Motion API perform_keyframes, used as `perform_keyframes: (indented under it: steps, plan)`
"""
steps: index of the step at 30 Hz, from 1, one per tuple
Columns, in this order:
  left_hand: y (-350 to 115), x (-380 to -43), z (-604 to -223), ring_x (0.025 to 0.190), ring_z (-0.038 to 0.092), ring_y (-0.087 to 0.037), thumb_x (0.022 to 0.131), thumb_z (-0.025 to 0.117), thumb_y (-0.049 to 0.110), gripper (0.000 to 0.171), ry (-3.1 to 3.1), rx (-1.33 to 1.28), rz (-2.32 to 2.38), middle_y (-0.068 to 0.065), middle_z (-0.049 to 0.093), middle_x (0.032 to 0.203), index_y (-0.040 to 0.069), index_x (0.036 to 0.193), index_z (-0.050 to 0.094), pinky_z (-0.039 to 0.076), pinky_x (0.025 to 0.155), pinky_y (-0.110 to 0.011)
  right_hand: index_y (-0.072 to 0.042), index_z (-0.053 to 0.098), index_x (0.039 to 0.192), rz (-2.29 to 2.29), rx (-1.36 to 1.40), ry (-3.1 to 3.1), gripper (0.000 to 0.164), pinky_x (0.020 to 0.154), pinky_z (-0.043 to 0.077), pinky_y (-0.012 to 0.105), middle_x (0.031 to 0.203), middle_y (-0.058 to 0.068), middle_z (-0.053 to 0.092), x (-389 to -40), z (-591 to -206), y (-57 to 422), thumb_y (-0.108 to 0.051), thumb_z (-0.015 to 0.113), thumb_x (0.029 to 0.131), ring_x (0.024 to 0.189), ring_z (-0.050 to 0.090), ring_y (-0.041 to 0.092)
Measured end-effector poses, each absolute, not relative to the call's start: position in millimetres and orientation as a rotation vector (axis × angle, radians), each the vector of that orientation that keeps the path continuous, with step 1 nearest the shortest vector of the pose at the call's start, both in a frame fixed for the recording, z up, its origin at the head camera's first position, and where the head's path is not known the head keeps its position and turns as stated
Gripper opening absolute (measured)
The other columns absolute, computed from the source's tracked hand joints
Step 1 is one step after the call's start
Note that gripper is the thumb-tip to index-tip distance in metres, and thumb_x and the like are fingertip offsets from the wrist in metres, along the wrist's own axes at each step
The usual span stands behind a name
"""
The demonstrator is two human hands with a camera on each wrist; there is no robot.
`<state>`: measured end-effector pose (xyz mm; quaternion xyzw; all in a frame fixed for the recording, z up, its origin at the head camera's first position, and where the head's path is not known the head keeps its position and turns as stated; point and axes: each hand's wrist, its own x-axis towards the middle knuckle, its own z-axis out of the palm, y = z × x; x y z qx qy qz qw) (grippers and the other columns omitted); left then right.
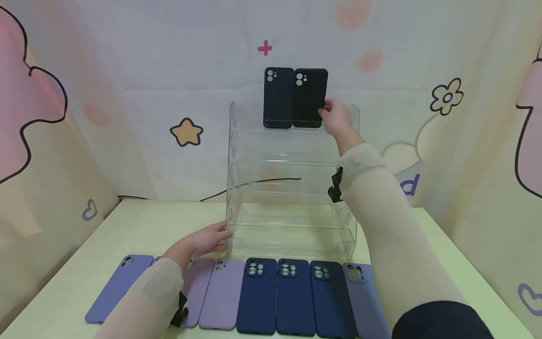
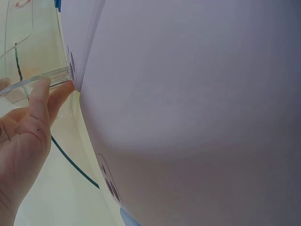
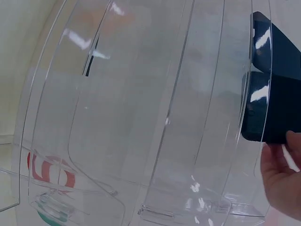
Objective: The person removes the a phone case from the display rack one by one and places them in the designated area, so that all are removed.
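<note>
A clear acrylic tiered rack (image 1: 292, 233) stands on the table. On its top tier, two dark phone cases stand upright side by side. My right hand (image 1: 337, 117) pinches the lower right edge of the black phone case (image 1: 310, 96), between thumb and fingers. The other dark case (image 1: 278, 96) touches its left side. In the right wrist view both cases (image 3: 275, 103) show behind the rack's clear front lip. Low at the rack's left side, my left hand (image 1: 208, 239) grips the side panel's edge. The left wrist view shows its fingers (image 2: 40, 101) against that clear panel.
A row of phone cases lies along the table front: periwinkle (image 1: 120, 287), lilac (image 1: 222, 294), several navy (image 1: 256, 296), and another periwinkle (image 1: 366, 299) at right. My left forearm covers part of the row. A patterned cloth (image 1: 169, 56) hangs behind the rack.
</note>
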<state>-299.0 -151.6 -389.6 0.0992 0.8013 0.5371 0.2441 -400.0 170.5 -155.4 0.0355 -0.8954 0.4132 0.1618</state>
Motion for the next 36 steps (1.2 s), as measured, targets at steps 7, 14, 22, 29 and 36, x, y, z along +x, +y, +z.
perform_keyframes:
  steps: [7,14,22,29,36]
  plan:
    - [-150.6,-297.5,-389.9,0.129,0.034,-0.038,0.101,0.039,0.022,0.055,2.201,0.231,1.471,-0.018,0.027,0.148,0.011,0.15,0.016,0.035,0.102,-0.043,-0.001,0.046,0.133,1.196,0.213,-2.412,0.037,0.099,0.039,0.03,0.131,0.013,0.049,-400.6,-160.0,175.4,-0.017,0.039,0.101,0.119,0.045,0.022]
    - [-148.8,-298.5,-392.7,0.129,0.034,-0.038,0.1,0.041,0.023,0.056,2.203,0.234,1.469,-0.017,0.023,0.15,0.012,0.15,0.018,0.035,0.102,-0.043,-0.002,0.047,0.133,1.273,0.223,-2.296,0.036,0.094,0.043,0.026,0.127,0.013,0.051,-393.3,-162.5,180.1,-0.017,0.038,0.101,0.112,0.05,0.021]
    - [-152.6,-298.0,-389.4,0.131,0.031,-0.039,0.1,0.039,0.02,0.054,2.18,0.261,1.493,-0.018,0.025,0.149,0.011,0.149,0.019,0.032,0.104,-0.047,0.0,0.042,0.137,1.46,0.255,-2.287,0.039,0.094,0.044,0.028,0.13,0.016,0.048,-383.2,-165.2,186.7,-0.014,0.037,0.101,0.114,0.05,0.022]
    - [-152.2,-293.7,-385.9,0.127,0.034,-0.038,0.1,0.038,0.018,0.055,2.182,0.29,1.47,-0.02,0.026,0.148,0.008,0.149,0.016,0.037,0.1,-0.044,0.003,0.04,0.137,1.522,0.3,-2.354,0.04,0.094,0.044,0.032,0.13,0.02,0.047,-368.5,-176.0,193.1,-0.013,0.037,0.101,0.116,0.05,0.026]
    - [-150.1,-290.9,-384.7,0.122,0.04,-0.033,0.1,0.038,0.017,0.056,2.166,0.265,1.499,-0.02,0.031,0.146,0.008,0.15,0.015,0.042,0.094,-0.037,0.005,0.042,0.134,1.546,0.344,-2.394,0.038,0.095,0.043,0.034,0.127,0.02,0.048,-356.1,-189.7,205.0,-0.013,0.037,0.101,0.114,0.05,0.026]
